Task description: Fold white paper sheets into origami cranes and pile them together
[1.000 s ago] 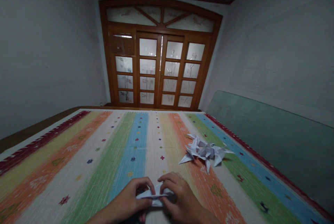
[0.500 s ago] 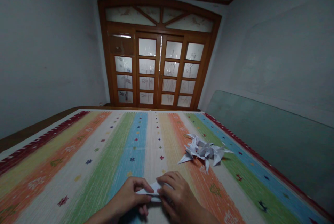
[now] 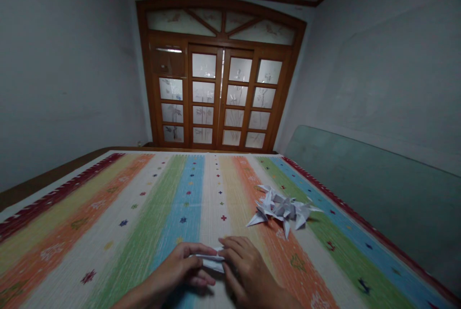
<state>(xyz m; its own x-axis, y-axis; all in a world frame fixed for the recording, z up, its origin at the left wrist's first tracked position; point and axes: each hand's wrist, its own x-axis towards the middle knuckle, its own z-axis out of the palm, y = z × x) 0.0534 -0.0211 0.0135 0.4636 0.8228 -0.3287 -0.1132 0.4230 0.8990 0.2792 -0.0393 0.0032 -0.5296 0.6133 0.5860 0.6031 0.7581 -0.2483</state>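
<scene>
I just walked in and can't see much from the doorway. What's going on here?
A person is holding a folded white paper between their left hand and right hand, just above a striped woven mat. A pile of white origami figures lies on the mat, ahead of the hands and to the right.

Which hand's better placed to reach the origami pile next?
Right, probably. The right hand lies closer to the white origami pile, on the same side of the folded white paper. The left hand is on the paper's far side, so it would have to cross over.
</scene>
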